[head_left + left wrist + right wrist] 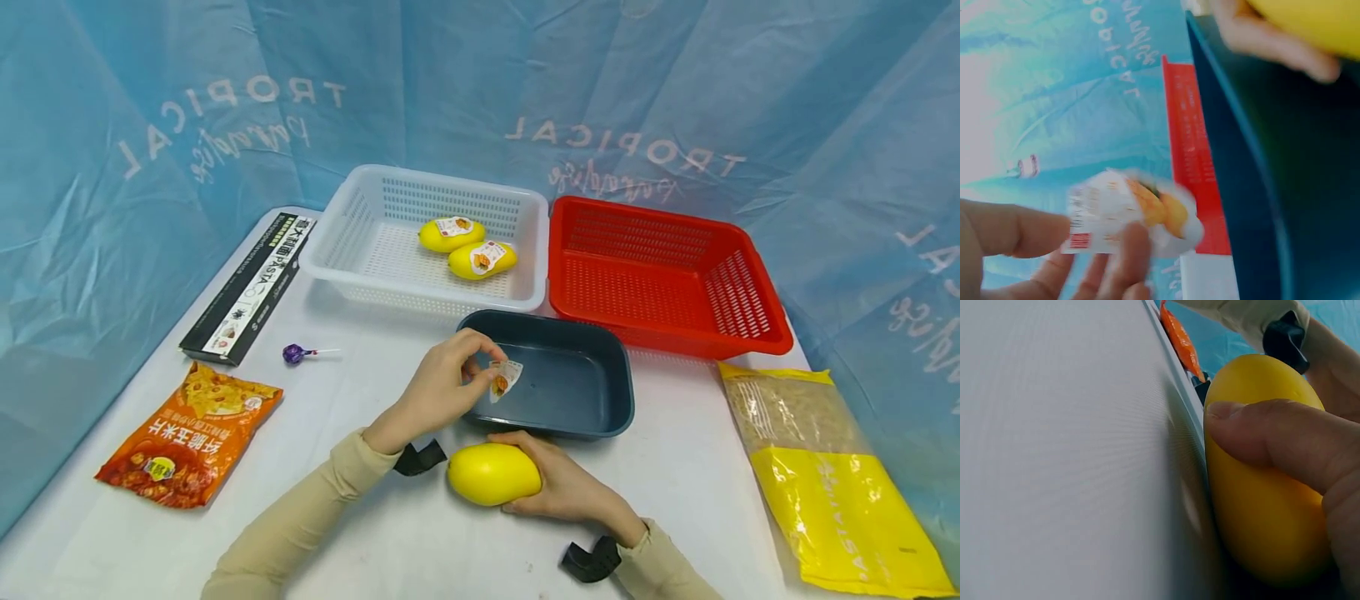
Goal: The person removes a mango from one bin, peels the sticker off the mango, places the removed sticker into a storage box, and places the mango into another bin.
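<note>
The left hand pinches a white sticker with a mango picture between thumb and fingers, over the left part of a dark blue bin. In the left wrist view the sticker looks slightly blurred and hangs from the fingers of that hand. The right hand grips a plain yellow mango just in front of the bin. Its thumb lies across the mango in the right wrist view, and no sticker shows on the visible skin.
Two stickered mangoes lie in a white basket behind. Right of it stands a red basket. A pasta box, a purple lollipop and an orange snack bag lie left; a yellow pasta bag lies right.
</note>
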### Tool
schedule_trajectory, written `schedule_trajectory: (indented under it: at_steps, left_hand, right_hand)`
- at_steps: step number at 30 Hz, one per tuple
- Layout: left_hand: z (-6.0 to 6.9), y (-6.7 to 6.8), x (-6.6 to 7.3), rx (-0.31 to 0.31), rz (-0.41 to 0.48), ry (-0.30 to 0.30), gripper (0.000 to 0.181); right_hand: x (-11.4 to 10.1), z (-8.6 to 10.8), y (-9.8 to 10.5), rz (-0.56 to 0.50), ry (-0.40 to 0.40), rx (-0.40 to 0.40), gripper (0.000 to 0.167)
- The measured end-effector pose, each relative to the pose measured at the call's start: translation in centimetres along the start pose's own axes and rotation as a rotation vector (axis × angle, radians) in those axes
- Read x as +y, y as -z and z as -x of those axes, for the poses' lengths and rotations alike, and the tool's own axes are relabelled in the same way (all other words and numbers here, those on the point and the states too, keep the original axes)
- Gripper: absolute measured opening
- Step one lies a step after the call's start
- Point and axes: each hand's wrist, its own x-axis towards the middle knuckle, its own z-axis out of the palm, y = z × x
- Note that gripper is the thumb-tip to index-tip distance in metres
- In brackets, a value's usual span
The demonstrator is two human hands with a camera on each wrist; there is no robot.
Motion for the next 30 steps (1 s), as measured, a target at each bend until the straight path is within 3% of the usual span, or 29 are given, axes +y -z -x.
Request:
schedule_trajectory:
  at_steps: [4, 8, 14, 19, 23, 30]
  left_hand:
    - [-1.0, 0.3, 0.0, -0.079, 0.016, 0.136, 0.021]
    - [-2.3, 0.5, 0.4, -0.166, 0.007, 0.218, 0.026]
    - [-4.1, 0.7, 0.4, -0.309, -0.053, 0.267, 0.032]
    - [-5.1, 0.5, -0.6, -0.415, -0.070, 0.303, 0.036]
    - [-5.6, -0.1, -1.7, -0.456, -0.082, 0.319, 0.037]
    - [-6.1, -1.6, -2.9, -0.537, -0.183, 0.349, 0.043]
  right_hand:
    - [0.0, 0.0, 0.0, -0.016, -0.008, -0.002, 0.080]
    - [0.0, 0.0, -0.2, -0.027, -0.016, -0.007, 0.080]
    - [0.1, -0.1, -0.3, -0.026, -0.017, -0.003, 0.080]
    - [0.0, -0.1, -0.3, -0.028, -0.024, -0.004, 0.081]
    - [0.0, -0.1, -0.2, -0.039, -0.034, -0.002, 0.081]
    - [0.0, 0.1, -0.1, -0.045, -0.038, 0.001, 0.081]
